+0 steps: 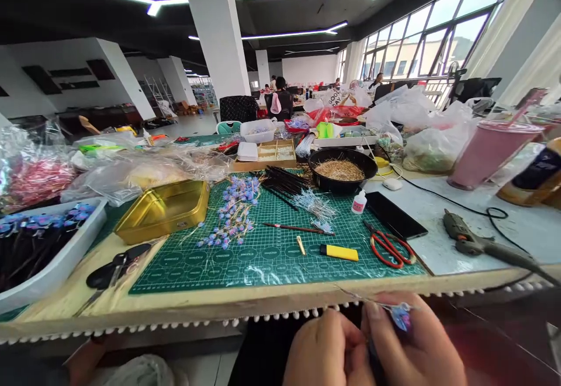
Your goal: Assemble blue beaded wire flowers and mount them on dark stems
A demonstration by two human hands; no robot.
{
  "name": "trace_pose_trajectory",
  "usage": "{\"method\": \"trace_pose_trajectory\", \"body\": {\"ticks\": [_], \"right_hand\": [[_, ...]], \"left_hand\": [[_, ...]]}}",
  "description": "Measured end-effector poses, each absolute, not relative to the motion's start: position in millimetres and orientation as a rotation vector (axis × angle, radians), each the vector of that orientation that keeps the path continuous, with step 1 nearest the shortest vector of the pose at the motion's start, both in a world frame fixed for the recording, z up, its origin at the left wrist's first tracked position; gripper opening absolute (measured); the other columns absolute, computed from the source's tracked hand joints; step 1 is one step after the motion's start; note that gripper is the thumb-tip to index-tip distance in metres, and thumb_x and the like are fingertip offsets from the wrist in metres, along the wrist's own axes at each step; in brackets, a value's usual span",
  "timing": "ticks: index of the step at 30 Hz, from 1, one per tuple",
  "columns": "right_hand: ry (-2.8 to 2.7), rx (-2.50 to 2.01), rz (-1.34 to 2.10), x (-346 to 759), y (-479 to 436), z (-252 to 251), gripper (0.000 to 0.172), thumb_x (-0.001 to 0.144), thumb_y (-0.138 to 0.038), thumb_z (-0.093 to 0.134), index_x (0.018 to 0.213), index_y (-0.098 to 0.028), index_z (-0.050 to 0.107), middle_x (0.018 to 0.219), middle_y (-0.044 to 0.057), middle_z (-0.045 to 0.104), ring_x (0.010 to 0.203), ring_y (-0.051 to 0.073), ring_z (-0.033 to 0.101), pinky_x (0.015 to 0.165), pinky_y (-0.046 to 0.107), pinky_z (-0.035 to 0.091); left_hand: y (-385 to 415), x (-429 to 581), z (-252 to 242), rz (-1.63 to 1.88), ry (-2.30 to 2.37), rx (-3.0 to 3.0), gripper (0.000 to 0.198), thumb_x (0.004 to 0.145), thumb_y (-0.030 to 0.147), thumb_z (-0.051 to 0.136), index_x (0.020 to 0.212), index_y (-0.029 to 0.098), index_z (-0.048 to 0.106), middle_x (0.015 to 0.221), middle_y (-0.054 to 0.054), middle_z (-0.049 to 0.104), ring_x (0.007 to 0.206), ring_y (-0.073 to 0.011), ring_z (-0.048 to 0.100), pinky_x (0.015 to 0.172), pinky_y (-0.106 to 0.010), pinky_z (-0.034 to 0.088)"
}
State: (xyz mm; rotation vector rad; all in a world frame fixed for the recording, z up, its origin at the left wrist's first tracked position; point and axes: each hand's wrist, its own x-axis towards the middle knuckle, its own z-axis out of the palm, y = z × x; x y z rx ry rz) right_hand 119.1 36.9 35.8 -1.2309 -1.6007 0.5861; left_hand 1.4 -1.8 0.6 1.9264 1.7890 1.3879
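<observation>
Below the table's front edge, my right hand (414, 339) pinches a small blue-purple flower (401, 317) with a thin wire stem, which points out to the left. Close against it, my left hand (326, 348) is closed with its fingertips together; what they grip is hidden. On the green cutting mat (263, 269) above my hands lie a yellow lighter (339, 252), a small gold metal piece (300, 245), red-handled scissors (390, 249) and a thin dark red stick (298, 228). Blue-purple flower sprigs (236, 208) lie spread at the mat's middle.
A gold tin (164, 214) and a white tray (56, 257) of dark-stemmed flowers stand left. A black bowl (342, 170), small glue bottle (359, 202), phone (397, 215), glue gun (482, 240) and pink cup (493, 152) stand or lie right. Beaded trim (236, 322) lines the table edge.
</observation>
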Motion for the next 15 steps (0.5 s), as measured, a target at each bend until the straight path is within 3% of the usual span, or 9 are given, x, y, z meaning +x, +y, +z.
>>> {"method": "trace_pose_trajectory", "body": {"ticks": [2,6,10,15], "right_hand": [[-1.572,-1.263,0.704,115,31,36,0.016,0.085,-0.033,0.056,0.072,-0.024,0.057,0.058,-0.001,0.059,0.052,0.016,0.055,0.051,0.024,0.044],[-1.525,-1.263,0.932,119,23,36,0.022,0.083,-0.037,0.057,0.067,-0.023,0.052,0.058,-0.002,0.051,0.053,0.014,0.047,0.049,0.023,0.041],[-1.439,-1.242,1.317,135,14,36,0.029,0.082,-0.045,0.061,0.068,-0.021,0.052,0.060,-0.004,0.047,0.056,0.012,0.040,0.050,0.021,0.038],[-1.180,-1.108,1.725,143,-3,35,0.043,0.074,-0.056,0.071,0.064,-0.019,0.050,0.058,-0.006,0.040,0.054,0.010,0.028,0.047,0.018,0.030]], "left_hand": [[-4,1,7,1.536,1.792,2.382,0.019,0.076,0.005,0.038,0.074,0.024,0.042,0.050,0.001,0.054,0.041,-0.0173,0.049,0.043,-0.030,0.031],[-9,-4,21,1.342,1.469,2.922,0.029,0.066,-0.003,0.039,0.081,0.021,0.045,0.048,0.002,0.056,0.035,-0.0161,0.047,0.038,-0.030,0.030],[-23,-7,25,1.492,1.617,2.537,0.023,0.071,0.002,0.036,0.076,0.025,0.039,0.047,0.005,0.051,0.037,-0.0146,0.047,0.037,-0.027,0.031],[-40,-6,32,1.375,1.735,1.907,0.010,0.087,0.019,0.045,0.083,0.027,0.049,0.066,0.002,0.060,0.057,-0.0151,0.058,0.047,-0.025,0.044]]}}
